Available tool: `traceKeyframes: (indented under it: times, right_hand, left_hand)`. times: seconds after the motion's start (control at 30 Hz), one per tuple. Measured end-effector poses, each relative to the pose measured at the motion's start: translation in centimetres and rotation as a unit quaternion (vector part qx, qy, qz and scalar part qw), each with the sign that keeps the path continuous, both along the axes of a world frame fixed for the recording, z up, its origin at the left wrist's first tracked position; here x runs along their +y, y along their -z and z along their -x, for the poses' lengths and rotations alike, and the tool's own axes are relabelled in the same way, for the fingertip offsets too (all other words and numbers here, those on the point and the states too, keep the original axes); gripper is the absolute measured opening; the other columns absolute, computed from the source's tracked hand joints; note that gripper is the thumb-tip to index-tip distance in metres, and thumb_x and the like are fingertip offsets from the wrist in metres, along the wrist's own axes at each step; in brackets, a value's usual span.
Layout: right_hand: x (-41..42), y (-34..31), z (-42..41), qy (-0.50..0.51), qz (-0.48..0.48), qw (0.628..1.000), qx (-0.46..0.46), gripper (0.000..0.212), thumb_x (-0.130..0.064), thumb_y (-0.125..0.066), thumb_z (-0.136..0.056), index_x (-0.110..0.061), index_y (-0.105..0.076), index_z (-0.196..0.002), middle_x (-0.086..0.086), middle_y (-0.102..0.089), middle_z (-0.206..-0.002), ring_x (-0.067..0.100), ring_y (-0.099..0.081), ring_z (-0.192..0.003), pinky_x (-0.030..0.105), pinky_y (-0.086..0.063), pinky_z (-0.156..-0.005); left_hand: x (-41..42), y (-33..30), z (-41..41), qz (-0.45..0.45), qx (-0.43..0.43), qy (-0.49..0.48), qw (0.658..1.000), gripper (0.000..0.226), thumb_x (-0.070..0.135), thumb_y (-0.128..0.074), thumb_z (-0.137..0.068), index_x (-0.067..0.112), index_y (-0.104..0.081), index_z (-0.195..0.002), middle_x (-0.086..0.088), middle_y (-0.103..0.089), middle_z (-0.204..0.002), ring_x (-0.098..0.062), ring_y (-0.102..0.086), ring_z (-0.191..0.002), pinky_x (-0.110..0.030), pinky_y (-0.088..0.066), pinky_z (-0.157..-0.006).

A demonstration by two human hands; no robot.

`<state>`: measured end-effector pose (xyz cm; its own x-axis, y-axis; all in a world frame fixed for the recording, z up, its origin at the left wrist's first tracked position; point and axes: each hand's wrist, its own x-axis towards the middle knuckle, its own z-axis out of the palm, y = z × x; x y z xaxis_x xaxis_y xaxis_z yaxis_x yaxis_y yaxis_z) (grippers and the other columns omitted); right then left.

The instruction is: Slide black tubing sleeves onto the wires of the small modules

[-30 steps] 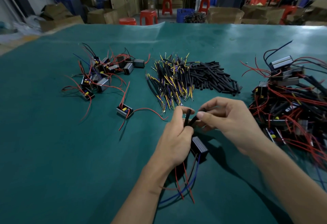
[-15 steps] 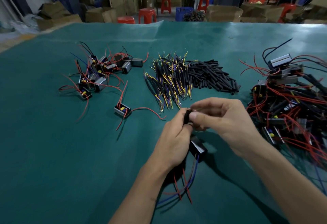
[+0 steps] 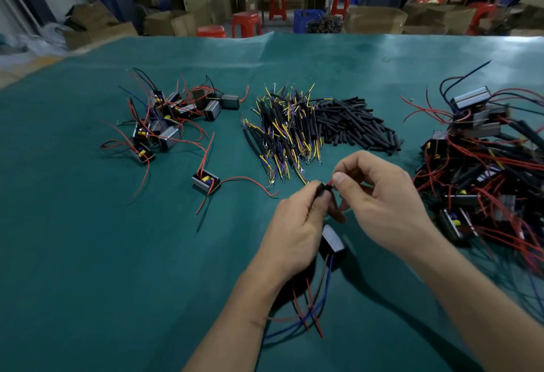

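Note:
My left hand (image 3: 294,230) grips a black tubing sleeve (image 3: 321,190) upright above the green table. A small grey module (image 3: 332,242) hangs just below that hand, with red, blue and black wires (image 3: 312,310) trailing toward me. My right hand (image 3: 382,204) pinches a red wire tip (image 3: 331,182) at the top of the sleeve. A heap of loose black sleeves (image 3: 356,124) lies beyond my hands.
Several unsleeved modules with red wires (image 3: 167,124) lie at the left, and one single module (image 3: 206,183) sits nearer. A bundle of yellow and black leads (image 3: 285,130) is in the middle. A large tangle of modules (image 3: 485,171) fills the right. Boxes and red stools stand beyond the table.
The sleeve has gone further down the wire, so a red wire tip now shows at its top. My right hand's fingers moved from the sleeve to that tip.

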<state>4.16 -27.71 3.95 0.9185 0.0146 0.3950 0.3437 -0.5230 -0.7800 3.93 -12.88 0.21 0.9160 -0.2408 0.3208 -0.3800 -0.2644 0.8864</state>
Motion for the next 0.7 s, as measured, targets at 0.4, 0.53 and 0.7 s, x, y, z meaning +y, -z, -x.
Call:
traceKeyframes:
  times: [0.4,0.53,0.7]
  right_hand:
    - [-0.66,-0.48,-0.06,-0.079,-0.029,0.996,0.017,0.013,-0.008,-0.081,-0.084,-0.02,-0.077,-0.084,-0.002,-0.072,-0.077,0.018,-0.067,-0.071,0.039,-0.055,-0.071]
    - [-0.57,-0.7,0.08,-0.09,-0.017,0.996,-0.01,0.019,-0.003,-0.08,-0.084,-0.022,-0.075,-0.08,-0.004,-0.07,-0.076,0.014,-0.065,-0.071,0.03,-0.052,-0.07]
    - [0.1,-0.32,0.37,-0.046,0.039,0.994,-0.093,0.012,-0.008,-0.074,-0.087,-0.017,-0.069,-0.081,-0.008,-0.065,-0.075,0.012,-0.062,-0.073,0.017,-0.047,-0.067]
  left_hand:
    - [0.17,0.2,0.22,-0.039,0.018,0.004,0.999,0.04,0.037,-0.038,-0.1,0.009,-0.062,-0.115,-0.011,-0.068,-0.096,-0.032,-0.061,-0.09,-0.053,-0.049,-0.084]
    - [0.11,0.37,0.02,-0.04,0.018,0.013,0.999,0.042,0.036,-0.037,-0.1,0.005,-0.061,-0.116,-0.014,-0.068,-0.108,-0.032,-0.062,-0.102,-0.054,-0.047,-0.091]
    - [0.22,0.48,0.15,-0.014,0.004,0.021,1.0,0.033,0.034,-0.038,-0.102,0.009,-0.059,-0.095,0.003,-0.062,-0.08,-0.024,-0.057,-0.08,-0.054,-0.047,-0.079]
